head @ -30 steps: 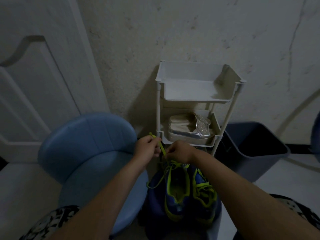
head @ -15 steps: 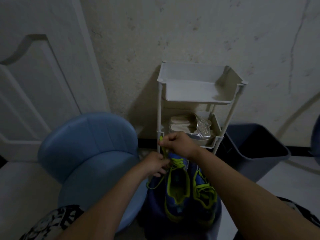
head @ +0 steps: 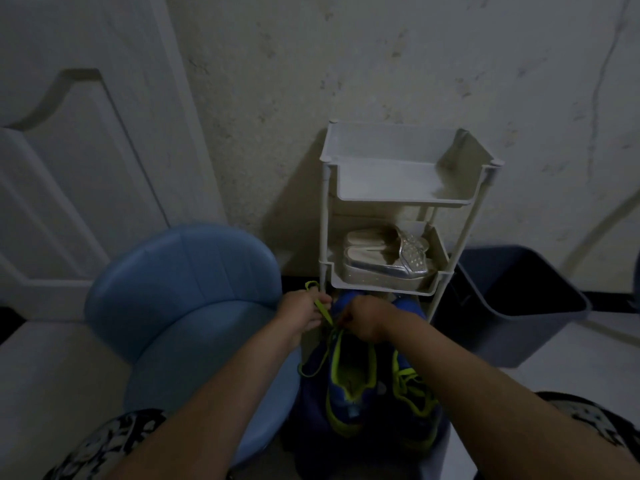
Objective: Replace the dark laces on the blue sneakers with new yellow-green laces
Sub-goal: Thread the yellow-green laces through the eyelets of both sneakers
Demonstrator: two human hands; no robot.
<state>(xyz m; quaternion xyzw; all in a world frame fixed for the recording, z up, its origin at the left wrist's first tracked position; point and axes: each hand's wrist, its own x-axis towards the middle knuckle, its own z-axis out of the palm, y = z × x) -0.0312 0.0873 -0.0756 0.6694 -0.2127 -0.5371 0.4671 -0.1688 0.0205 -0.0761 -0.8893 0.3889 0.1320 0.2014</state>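
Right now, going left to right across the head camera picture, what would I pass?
White door → blue chair → left hand, pinching the yellow-green lace → right hand → dark bin. The white rack and blue sneakers overlap the hands, so they are left out.

Yellow-green lace (head: pixel 322 310), blue sneakers (head: pixel 346 400)

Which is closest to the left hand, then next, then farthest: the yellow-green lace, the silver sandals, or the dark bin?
1. yellow-green lace: pinched in the left hand itself.
2. silver sandals: up and to the right, on the middle shelf of the rack.
3. dark bin: far right, beyond the rack.
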